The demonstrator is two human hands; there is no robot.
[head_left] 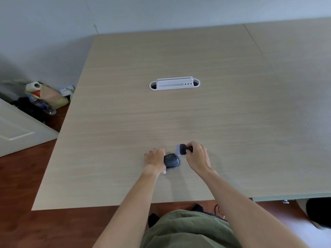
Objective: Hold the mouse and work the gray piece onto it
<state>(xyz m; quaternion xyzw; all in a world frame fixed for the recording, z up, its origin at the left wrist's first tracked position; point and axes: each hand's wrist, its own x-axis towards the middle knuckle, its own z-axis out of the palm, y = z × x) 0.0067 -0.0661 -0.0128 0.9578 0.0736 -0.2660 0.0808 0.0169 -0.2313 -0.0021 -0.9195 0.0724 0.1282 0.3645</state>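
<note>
The left hand (155, 159) grips a black computer mouse (172, 160) from its left side, fingers curled round it, and holds it down on the table (125, 108), lower centre of the frame. The right hand (198, 155) is closed round the black handle of a small cleaning brush (183, 149); its pale bristles touch the upper right edge of the mouse.

To do this step well, the person probably should keep the mouse pinned flat w/ the left hand so it does not slide, and pull the brush in short, light strokes away from the body of the mouse, esp. along the seam and the wheel. Too much pressure may bend the bristles.

The table is light wood-grain laminate. At its centre, upper middle of the frame, sits a white cable-port cover (174, 83) w/ small red dots. The wall behind is pale grey. At left of the frame, on a red-brown floor (21, 221), lie bags and a plastic bottle (44, 106), next to a white door (16, 129).
</note>
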